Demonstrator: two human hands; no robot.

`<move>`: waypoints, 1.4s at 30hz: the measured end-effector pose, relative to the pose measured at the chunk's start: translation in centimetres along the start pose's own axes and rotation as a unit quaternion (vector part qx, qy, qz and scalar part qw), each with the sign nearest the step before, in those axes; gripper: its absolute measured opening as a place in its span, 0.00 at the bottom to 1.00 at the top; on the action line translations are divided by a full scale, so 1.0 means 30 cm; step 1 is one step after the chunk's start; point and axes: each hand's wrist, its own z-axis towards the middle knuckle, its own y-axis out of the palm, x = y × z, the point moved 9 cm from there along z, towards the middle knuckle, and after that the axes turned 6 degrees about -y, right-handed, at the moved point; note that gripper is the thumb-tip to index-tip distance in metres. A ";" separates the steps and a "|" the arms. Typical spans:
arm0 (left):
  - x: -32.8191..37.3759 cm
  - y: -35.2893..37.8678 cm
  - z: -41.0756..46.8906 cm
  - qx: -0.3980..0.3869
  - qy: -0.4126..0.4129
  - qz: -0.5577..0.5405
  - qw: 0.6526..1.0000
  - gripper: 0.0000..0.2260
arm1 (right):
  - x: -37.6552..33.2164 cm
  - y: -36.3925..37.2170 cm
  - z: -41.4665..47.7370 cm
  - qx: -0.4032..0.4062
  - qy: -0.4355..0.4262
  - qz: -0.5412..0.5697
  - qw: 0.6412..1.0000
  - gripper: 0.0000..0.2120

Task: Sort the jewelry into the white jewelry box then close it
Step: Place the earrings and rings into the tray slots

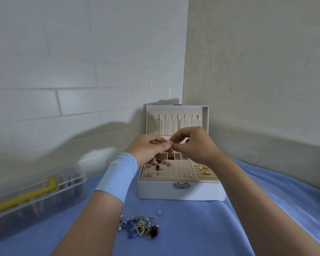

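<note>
The white jewelry box (181, 191) stands open on the blue cloth, its lid upright with thin chains hanging from hooks. Its perforated tray (175, 169) carries several earrings, and gold rings (204, 169) sit in the slots at the right. Above the tray, my left hand (148, 147) and my right hand (194, 143) meet fingertip to fingertip, both pinching one small pale earring (171, 143). A pile of loose jewelry (139, 225) with blue, red and gold pieces lies on the cloth in front of the box.
A clear plastic case with a yellow handle (35, 193) lies at the left on the blue cloth (201, 228). A white tiled wall (63, 89) and a plain wall meet in a corner right behind the box. One small stud (159, 212) lies apart from the pile.
</note>
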 end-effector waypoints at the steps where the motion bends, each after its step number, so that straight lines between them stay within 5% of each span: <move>1: 0.004 -0.012 0.000 0.010 0.011 0.000 1.000 0.03 | -0.002 0.005 0.001 -0.005 0.000 0.004 1.000 0.03; 12: 0.006 -0.054 0.005 0.023 0.022 -0.086 0.996 0.07 | -0.034 0.008 -0.008 0.032 -0.017 0.067 0.997 0.04; 19: 0.025 -0.049 0.013 0.021 0.056 0.002 0.998 0.07 | 0.004 0.014 -0.009 0.039 0.027 0.136 0.990 0.04; 28: -0.016 0.033 0.046 0.039 0.100 0.324 0.940 0.12 | 0.124 0.055 -0.012 -0.018 0.070 -0.241 0.968 0.03; 34: -0.067 0.076 0.071 -0.008 0.082 0.431 0.899 0.11 | 0.124 0.089 -0.008 -0.046 0.055 -0.306 0.949 0.03; 42: -0.079 0.084 0.067 -0.029 0.067 0.420 0.905 0.12 | 0.105 0.116 -0.005 -0.071 0.024 -0.352 0.933 0.06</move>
